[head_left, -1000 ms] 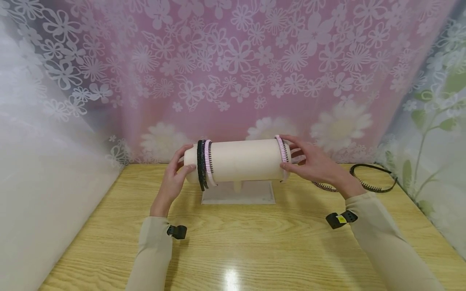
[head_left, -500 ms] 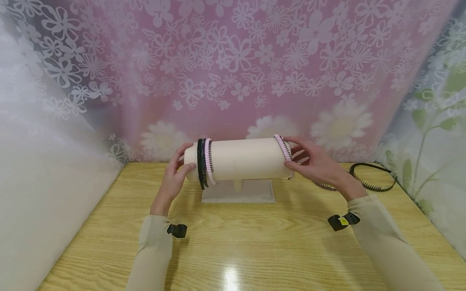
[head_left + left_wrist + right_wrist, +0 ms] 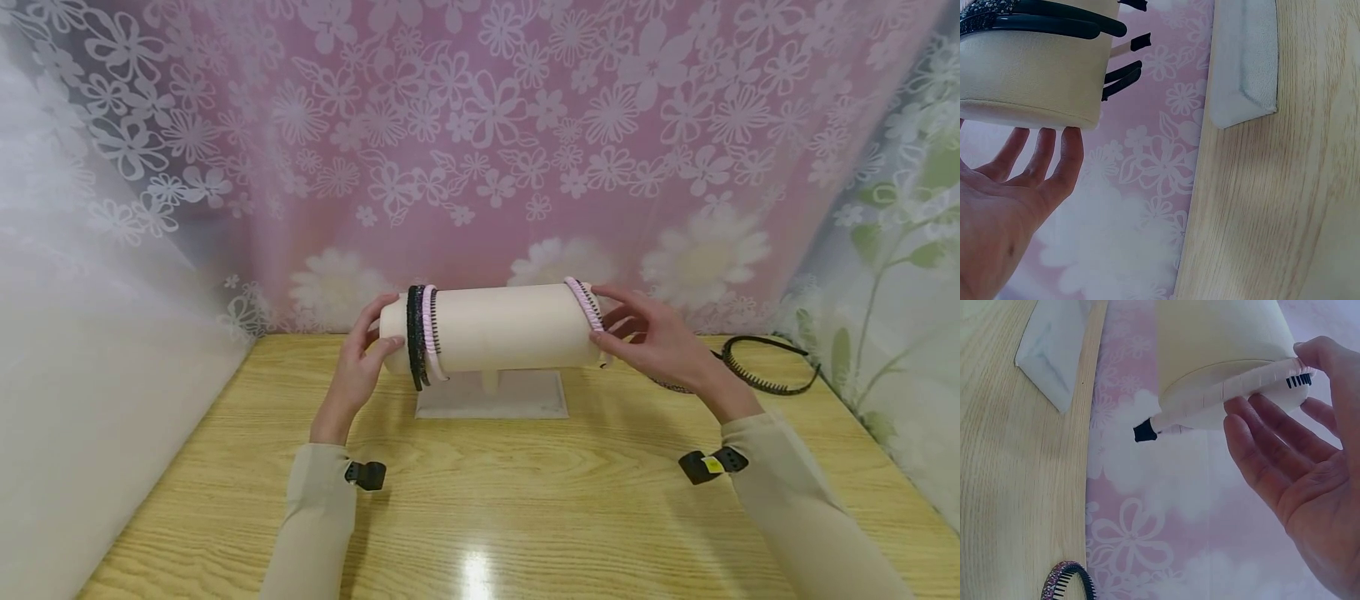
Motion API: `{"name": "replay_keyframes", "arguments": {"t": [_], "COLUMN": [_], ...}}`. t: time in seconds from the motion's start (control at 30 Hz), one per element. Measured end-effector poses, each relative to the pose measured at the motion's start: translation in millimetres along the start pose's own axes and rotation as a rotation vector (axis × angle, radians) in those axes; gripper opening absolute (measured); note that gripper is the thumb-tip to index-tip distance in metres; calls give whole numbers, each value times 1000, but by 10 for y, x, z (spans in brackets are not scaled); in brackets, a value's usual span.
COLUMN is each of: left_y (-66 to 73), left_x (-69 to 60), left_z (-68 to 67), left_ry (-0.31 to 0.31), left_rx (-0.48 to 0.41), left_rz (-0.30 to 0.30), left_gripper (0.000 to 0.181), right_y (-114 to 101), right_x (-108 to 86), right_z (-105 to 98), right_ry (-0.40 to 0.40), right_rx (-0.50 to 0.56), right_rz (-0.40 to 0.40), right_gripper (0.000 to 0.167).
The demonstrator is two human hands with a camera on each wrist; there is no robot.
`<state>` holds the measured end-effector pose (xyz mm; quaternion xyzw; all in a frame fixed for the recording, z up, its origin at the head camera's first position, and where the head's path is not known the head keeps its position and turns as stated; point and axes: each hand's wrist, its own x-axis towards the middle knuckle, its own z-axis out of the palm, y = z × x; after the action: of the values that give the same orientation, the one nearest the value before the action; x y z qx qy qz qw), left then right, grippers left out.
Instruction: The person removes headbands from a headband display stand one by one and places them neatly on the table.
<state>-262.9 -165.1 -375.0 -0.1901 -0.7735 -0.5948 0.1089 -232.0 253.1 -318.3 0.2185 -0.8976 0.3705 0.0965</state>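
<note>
A cream padded cylinder [image 3: 510,329] lies level on a stand with a pale flat base [image 3: 491,398]. My left hand [image 3: 357,371] grips its left end, thumb in front and fingers behind. Dark glittery headbands [image 3: 416,337] and a pink toothed headband [image 3: 430,325] sit side by side near that end. At the other end my right hand [image 3: 660,346] pinches a second pink headband [image 3: 582,302], which slants across the cylinder's edge. In the right wrist view, my thumb presses this pink headband [image 3: 1222,392] near its teeth, and its black-tipped end hangs free past the cylinder's end face.
On the wooden table [image 3: 480,492] at the right lies a black toothed headband [image 3: 765,386]. Another patterned headband [image 3: 670,386] is partly hidden behind my right forearm. A pink floral curtain [image 3: 480,167] closes off the back, and pale sheets stand at both sides.
My right hand has moved slightly right, pulling the pink headband toward the cylinder's right end. That headband now slants more, its lower end farther right. My left hand has stayed in place.
</note>
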Motion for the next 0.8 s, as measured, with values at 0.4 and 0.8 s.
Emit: {"name": "replay_keyframes", "arguments": {"t": [0.4,0.8], "left_y": [-15,-21], "left_x": [0,0], "left_z": [-5,-1], "left_ry": [3,6], "left_rx": [12,9], "left_rz": [-11,-6], "left_gripper": [54,55], "right_y": [27,39], "right_x": [-54,-67], "right_z": [-3,6], "right_ry": [19,40], "right_rx": [106,113], "right_rz": [-31,-67], "right_gripper": [58,55]}}
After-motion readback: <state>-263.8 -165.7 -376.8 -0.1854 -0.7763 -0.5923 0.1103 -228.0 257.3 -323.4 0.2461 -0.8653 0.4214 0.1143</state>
